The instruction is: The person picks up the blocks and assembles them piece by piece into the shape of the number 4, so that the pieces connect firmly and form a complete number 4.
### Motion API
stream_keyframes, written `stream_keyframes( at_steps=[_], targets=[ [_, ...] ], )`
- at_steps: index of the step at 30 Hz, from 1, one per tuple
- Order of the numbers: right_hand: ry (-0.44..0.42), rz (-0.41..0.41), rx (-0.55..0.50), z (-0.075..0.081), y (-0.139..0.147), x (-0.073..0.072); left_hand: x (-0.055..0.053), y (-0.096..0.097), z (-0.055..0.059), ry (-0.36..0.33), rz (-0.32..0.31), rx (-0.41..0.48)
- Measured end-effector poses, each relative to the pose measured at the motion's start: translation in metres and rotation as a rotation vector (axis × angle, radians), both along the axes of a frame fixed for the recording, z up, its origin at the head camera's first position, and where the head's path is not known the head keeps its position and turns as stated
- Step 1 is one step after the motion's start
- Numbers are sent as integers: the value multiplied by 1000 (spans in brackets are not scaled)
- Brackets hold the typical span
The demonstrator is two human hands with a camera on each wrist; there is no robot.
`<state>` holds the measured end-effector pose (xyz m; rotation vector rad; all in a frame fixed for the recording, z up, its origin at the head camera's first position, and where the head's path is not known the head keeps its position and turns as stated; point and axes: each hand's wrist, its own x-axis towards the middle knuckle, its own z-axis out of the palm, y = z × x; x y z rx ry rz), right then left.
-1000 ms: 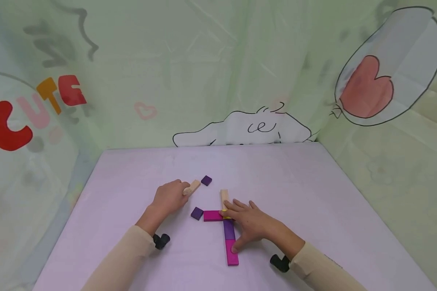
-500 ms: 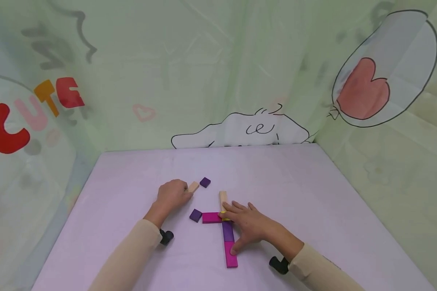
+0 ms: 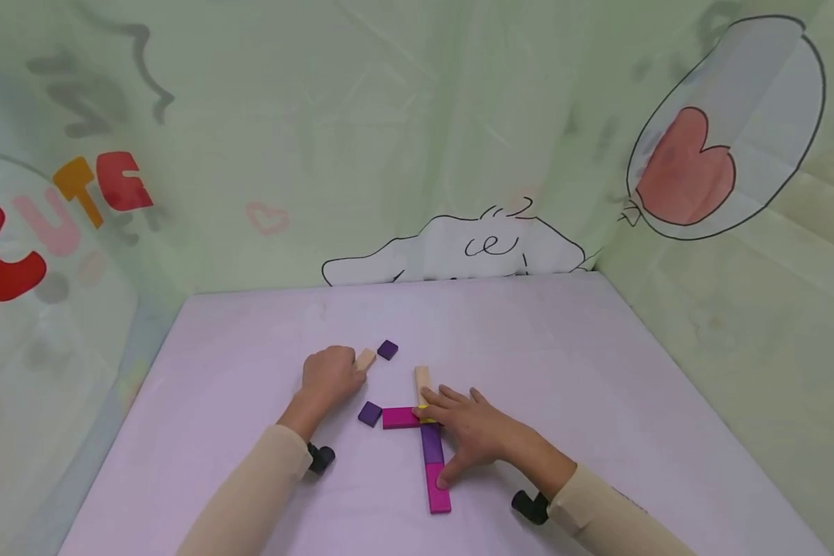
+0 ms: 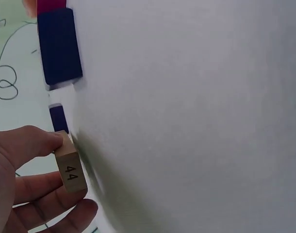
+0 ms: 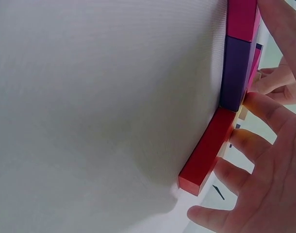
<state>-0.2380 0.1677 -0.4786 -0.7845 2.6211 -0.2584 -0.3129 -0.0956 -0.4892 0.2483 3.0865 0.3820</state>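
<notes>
Between thumb and fingers, my left hand (image 3: 332, 374) grips a plain wooden block (image 4: 70, 167) with "44" printed on its end. Just beyond that block lies a purple square block (image 3: 387, 350). My right hand (image 3: 483, 428) is spread over a cross-like layout of blocks, with fingertips at the yellow block (image 3: 427, 414) and the thumb on the lower magenta block (image 3: 438, 488). Around the yellow block are a wooden block (image 3: 422, 378), a purple block (image 3: 432, 444) and a magenta block (image 3: 399, 418). A red block (image 4: 51, 4) cannot be told there, but a red block (image 5: 206, 148) shows beside my right fingers.
A second purple square block (image 3: 370, 414) lies at the left end of the magenta block. The table (image 3: 563, 332) has a pale lilac cover. Pale green sheets with drawings (image 3: 389, 139) stand behind it and at both sides.
My left hand has turned knuckles-up and brought its wooden block slightly closer to the far purple square block. The right hand stays in place over the layout, and the head view has shifted slightly.
</notes>
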Motion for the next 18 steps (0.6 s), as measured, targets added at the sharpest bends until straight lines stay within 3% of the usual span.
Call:
stream_keyframes(
  at_steps=[10,18],
  targets=[
    [7,-21,8,3,-2,0,9,21,17,-51,-17,44],
    [4,-7,3,3,-2,1,16,34,20,-58,-46,47]
  ],
)
